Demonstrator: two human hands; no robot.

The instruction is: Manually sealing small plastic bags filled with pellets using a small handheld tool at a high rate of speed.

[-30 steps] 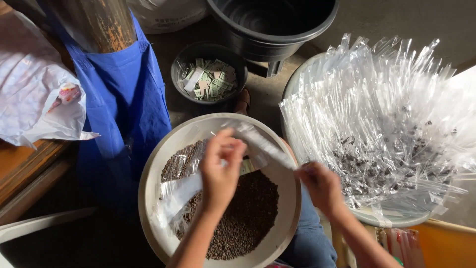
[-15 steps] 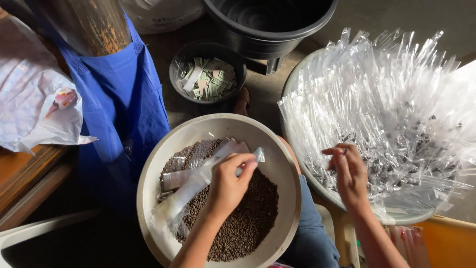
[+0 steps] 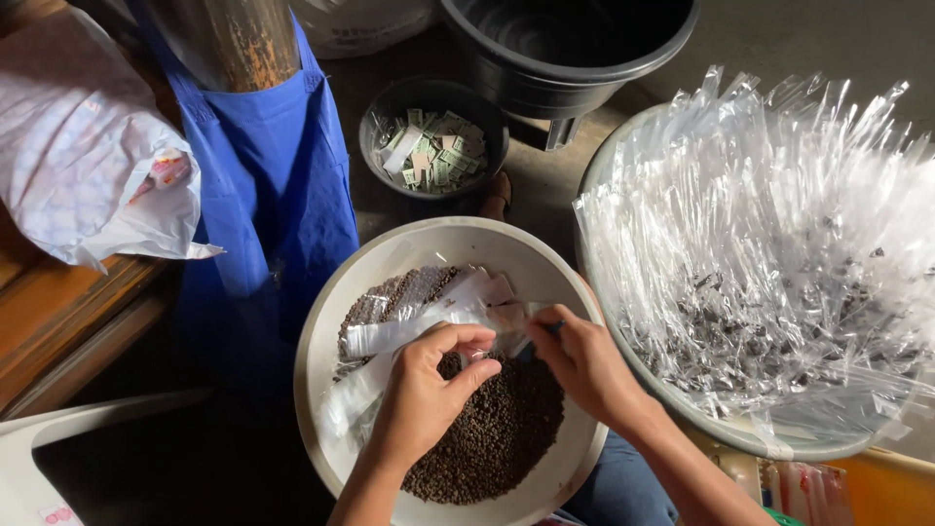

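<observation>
Over the white bowl point(image 3: 321, 331) of dark brown grains point(image 3: 492, 433), the left hand point(image 3: 424, 399) is curled narrow, thumb and fingertips pinched on a long clear plastic sleeve point(image 3: 409, 329) that lies across the bowl toward the left. The right hand point(image 3: 584, 362) sits just beside it, fingers closed on the same sleeve's right end; whether it also holds a small tool there cannot be told. More loose clear sleeves lie under the left hand, against the bowl's left wall, too overlapped to count.

Two hands are in view, both the person's own. One large basin point(image 3: 623, 166) at right is heaped with clear sleeves holding dark grains at their lower ends, far too many to count. One small dark bowl point(image 3: 375, 127) above holds a pile of small paper slips. One black bucket point(image 3: 565, 49) stands at the top, one blue cloth point(image 3: 273, 185) hangs at left, and one white plastic bag point(image 3: 88, 156) rests on the wooden ledge
</observation>
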